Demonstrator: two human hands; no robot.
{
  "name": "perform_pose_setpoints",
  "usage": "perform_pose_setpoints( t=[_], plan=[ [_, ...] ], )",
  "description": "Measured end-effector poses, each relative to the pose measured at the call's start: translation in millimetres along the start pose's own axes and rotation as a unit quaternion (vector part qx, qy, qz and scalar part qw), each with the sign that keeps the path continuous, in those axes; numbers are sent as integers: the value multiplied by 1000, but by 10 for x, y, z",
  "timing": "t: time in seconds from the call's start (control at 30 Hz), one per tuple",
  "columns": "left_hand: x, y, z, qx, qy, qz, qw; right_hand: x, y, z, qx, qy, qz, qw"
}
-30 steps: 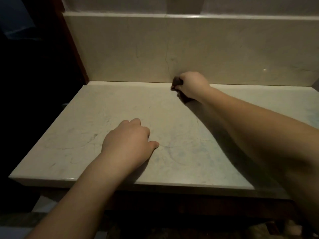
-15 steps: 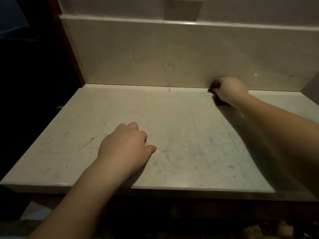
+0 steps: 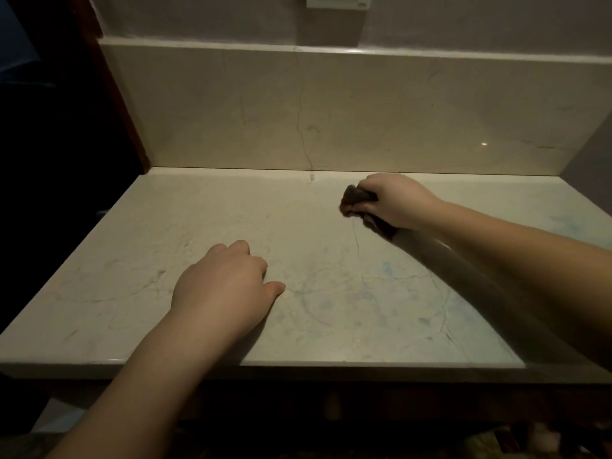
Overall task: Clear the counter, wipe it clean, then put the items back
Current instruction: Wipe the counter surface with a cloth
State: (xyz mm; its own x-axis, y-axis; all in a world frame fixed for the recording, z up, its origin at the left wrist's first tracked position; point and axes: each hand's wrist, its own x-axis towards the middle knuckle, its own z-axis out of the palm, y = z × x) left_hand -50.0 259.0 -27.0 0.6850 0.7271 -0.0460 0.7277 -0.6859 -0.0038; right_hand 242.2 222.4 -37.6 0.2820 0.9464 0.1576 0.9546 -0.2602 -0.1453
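Marble desk [image 3: 139,260]; right hand [image 3: 399,202] gripping dark cloth [image 3: 356,200] near backsplash [image 3: 331,111], left hand [image 3: 222,286] resting knuckles-up, fingers loosely curled.

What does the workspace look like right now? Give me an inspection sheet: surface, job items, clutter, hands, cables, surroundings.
Surface: pale marble counter, veined, with faint bluish marks toward the right front.
Job's things: dark cloth bunched on the counter near the back right; the items to put back are not in view.
Clutter: nothing seen.
Hands: right hand grips the cloth; left hand rests on the counter near the front, fingers loosely curled, holding nothing.
Cables: nothing seen.
Surroundings: marble backsplash with a vertical crack; white wall plate above it; dark area to the left, too dim to make out.
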Motion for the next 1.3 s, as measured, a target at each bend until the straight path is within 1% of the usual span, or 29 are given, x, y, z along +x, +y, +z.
perform_pose_setpoints(
  t=[0.13,0.27,0.33,0.4,0.47,0.5,0.53,0.6,0.7,0.77,0.8,0.87,0.97,1.0,1.03,1.1,1.17,1.23,1.3],
  plan=[
    [6,0,9,-3,2,-8,1000,317,311,-83,0,26,76,997],
    [-12,13,24,-9,10,-17,1000,487,282,-13,21,23,67,997],
    [-26,15,38,-9,14,-21,1000,327,114,-12,35,18,30,999],
    [-38,20,50,-8,19,-22,1000,-13,-81,-32,53,9,-37,998],
    [-43,23,55,-11,25,-24,999,-404,-252,-51,57,-29,-129,990],
    [-42,23,56,-14,26,-27,999,-527,-285,-58,58,-49,-156,985],
    [-40,23,54,-17,26,-30,999,-558,-276,-68,56,-57,-163,983],
    [-35,30,51,-19,23,-40,999,-352,-144,-65,31,-37,-131,990],
    [-31,65,56,-11,16,-53,998,149,157,-24,-12,1,-42,999],
    [-35,68,66,-11,17,-58,998,314,222,17,-15,13,-22,1000],
    [-39,69,74,-12,20,-60,998,271,165,8,-11,15,-31,999],
    [-49,66,95,-15,25,-62,998,1,-22,-3,23,1,-96,995],
    [-65,78,111,-21,27,-65,997,-708,-368,-85,83,-41,-233,968],
    [-70,86,108,-22,26,-65,997,-889,-445,-118,87,-66,-267,958],
    [-74,88,103,-22,25,-66,997,-989,-487,-144,83,-89,-282,952],
    [-80,90,96,-23,21,-65,997,-978,-511,-172,75,-108,-265,955],
    [-94,90,92,-18,18,-62,998,-778,-487,-135,53,-81,-223,970],
    [-115,91,96,-13,17,-54,998,-486,-402,-78,24,-38,-147,988],
    [-133,83,92,-9,15,-45,999,-230,-310,-23,6,-9,-71,997]
  ],
)
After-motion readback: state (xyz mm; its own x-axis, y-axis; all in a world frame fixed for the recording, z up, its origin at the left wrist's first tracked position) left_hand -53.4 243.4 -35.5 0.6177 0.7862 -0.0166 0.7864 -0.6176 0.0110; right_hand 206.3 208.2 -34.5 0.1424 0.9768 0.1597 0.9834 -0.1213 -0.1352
